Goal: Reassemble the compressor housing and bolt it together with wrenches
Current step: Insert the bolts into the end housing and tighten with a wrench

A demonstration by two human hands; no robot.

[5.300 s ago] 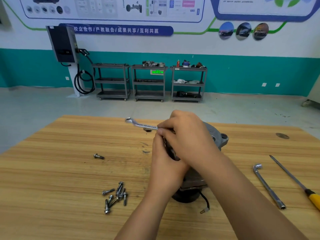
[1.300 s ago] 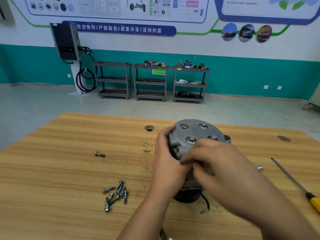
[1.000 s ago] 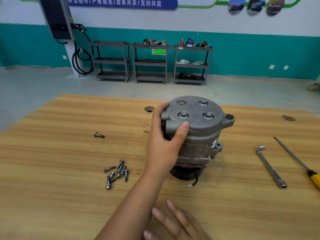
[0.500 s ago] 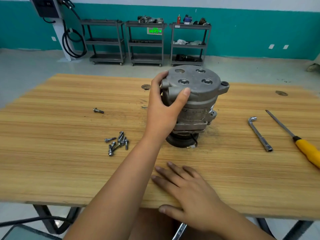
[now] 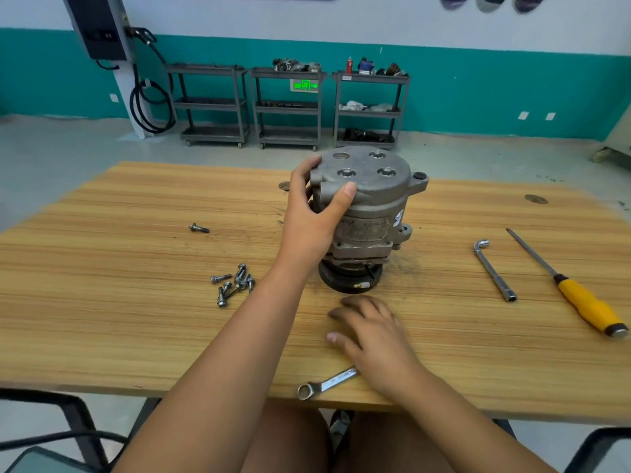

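Note:
A grey metal compressor [image 5: 372, 206] stands upright on its black pulley in the middle of the wooden table [image 5: 102, 329]. Bolt heads show in its round top cover. My left hand [image 5: 314, 216] grips the compressor's left side, thumb on the cover's front edge. My right hand [image 5: 372, 332] lies flat on the table in front of the compressor, fingers spread, holding nothing. A combination wrench [image 5: 326, 384] lies at the near table edge, its far end under my right wrist. Several loose bolts [image 5: 234, 283] lie left of my forearm; a single bolt [image 5: 198, 228] lies farther left.
An L-shaped socket wrench [image 5: 493, 269] and a yellow-handled screwdriver [image 5: 577, 295] lie at the right. Two round holes mark the table's far side, one [image 5: 536, 199] at the right. Grey shelf carts [image 5: 288, 107] stand by the teal wall. A chair frame [image 5: 51, 438] sits below left.
My right hand let go of the wrench, came off the compressor and settled flat on the table. The wrench now lies at the near edge. My left hand kept its grip.

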